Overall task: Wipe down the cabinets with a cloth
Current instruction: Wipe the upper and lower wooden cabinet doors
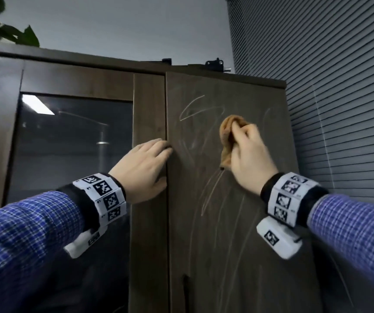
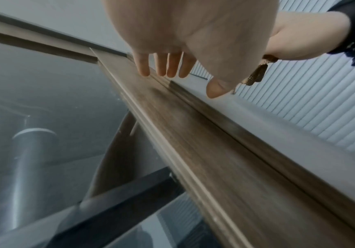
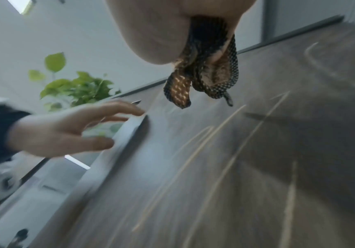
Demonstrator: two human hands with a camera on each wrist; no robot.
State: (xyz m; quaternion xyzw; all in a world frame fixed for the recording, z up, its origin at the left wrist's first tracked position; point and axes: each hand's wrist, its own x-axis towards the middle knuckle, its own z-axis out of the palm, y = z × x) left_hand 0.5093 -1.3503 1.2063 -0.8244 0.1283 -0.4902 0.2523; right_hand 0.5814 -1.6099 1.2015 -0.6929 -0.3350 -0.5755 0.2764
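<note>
A dark brown cabinet door point(image 1: 238, 222) stands slightly ajar, streaked with pale scribble marks point(image 1: 190, 109). My right hand point(image 1: 247, 152) grips a bunched orange cloth point(image 1: 226, 141) and presses it against the upper part of that door. In the right wrist view the cloth point(image 3: 204, 75) hangs crumpled below the palm over the marked door point(image 3: 236, 167). My left hand point(image 1: 145, 163) lies flat on the door frame point(image 1: 148, 105), its straight fingers touching the door's left edge. The left wrist view shows those fingers point(image 2: 163, 67) extended along the frame point(image 2: 193, 142).
A glass-fronted cabinet door point(image 1: 73, 143) sits to the left, with a metal rod behind the glass. A plant point(image 1: 3, 26) stands on the cabinet top. Slatted blinds point(image 1: 339, 98) cover the wall on the right. A black handle point(image 1: 184, 288) is low on the door.
</note>
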